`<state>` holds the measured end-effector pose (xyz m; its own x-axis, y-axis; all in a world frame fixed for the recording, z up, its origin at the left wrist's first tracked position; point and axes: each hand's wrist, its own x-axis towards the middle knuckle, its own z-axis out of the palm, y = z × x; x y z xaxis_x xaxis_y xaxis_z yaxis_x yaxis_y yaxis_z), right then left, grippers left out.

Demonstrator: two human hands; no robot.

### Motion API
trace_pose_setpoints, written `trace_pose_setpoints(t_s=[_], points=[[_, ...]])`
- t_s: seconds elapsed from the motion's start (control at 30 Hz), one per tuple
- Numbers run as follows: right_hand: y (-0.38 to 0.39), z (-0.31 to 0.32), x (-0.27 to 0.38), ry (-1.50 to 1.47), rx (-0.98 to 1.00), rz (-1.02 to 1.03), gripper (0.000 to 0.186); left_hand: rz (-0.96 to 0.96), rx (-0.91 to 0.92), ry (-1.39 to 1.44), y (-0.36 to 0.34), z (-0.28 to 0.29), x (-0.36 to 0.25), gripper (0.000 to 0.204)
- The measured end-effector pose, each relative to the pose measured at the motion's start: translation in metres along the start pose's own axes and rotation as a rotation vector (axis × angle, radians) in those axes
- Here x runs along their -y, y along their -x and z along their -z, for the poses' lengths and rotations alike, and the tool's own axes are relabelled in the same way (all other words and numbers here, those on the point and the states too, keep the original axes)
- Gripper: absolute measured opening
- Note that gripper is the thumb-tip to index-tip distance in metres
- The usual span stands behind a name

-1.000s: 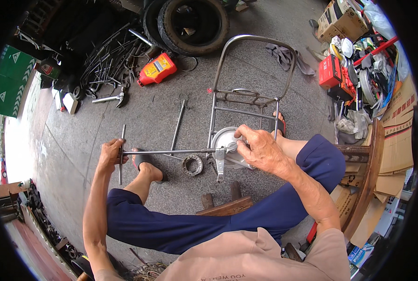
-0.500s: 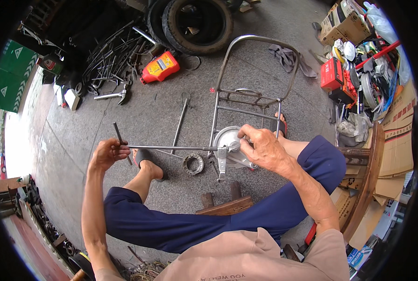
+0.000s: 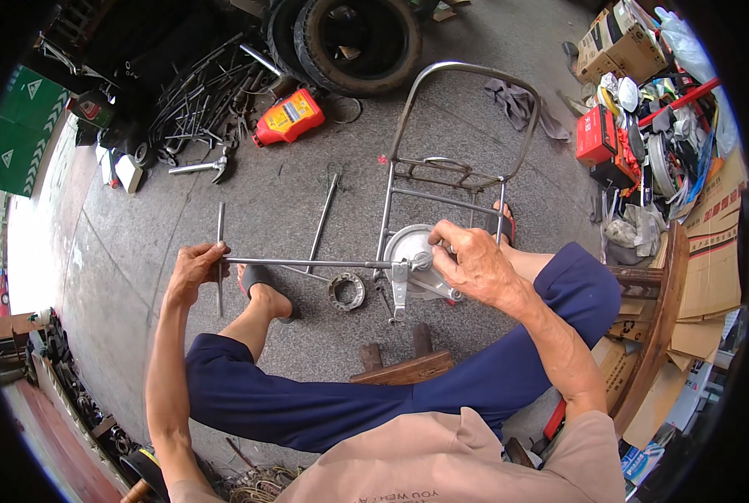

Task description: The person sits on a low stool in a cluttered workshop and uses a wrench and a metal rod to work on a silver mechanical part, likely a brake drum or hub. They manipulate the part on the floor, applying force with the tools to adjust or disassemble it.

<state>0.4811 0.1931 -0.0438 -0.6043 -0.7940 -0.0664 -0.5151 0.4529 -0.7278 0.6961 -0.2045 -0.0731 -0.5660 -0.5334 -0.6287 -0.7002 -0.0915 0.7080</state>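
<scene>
My left hand is closed around the crossbar end of a T-handle socket wrench. The wrench shaft runs level to the right, and its far end meets the top of a small metal lever arm. That lever sits on a round silver plate, which looks like a drum brake plate. My right hand is at the plate's right side, thumb and fingers bent in a pinch against its middle. What lies between those fingertips is hidden. Behind the plate stands a chrome tube rack.
On the floor lie a notched metal ring, a steel bar, a hammer and a red-yellow bottle. Tyres are at the back. A wooden stool sits between my legs; cardboard leans at right.
The wrench's crossbar has turned from a slant to nearly straight up and down in the picture. My left fingers have shifted around it. My right hand keeps its place at the plate.
</scene>
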Motion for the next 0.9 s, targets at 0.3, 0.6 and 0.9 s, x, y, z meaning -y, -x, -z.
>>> trace_pose_setpoints(t_s=[0.3,0.6,0.9], points=[[0.001,-0.003,-0.005,-0.002,-0.041,0.041,0.012,0.115,0.011,0.111,0.0,0.004,-0.006,0.035],[0.001,-0.001,-0.002,-0.004,-0.009,0.015,0.011,0.157,0.088,0.257,0.005,0.015,-0.008,0.035],[0.0,0.001,0.001,-0.021,0.017,-0.006,0.011,-0.051,-0.089,-0.188,0.007,-0.002,-0.005,0.029]])
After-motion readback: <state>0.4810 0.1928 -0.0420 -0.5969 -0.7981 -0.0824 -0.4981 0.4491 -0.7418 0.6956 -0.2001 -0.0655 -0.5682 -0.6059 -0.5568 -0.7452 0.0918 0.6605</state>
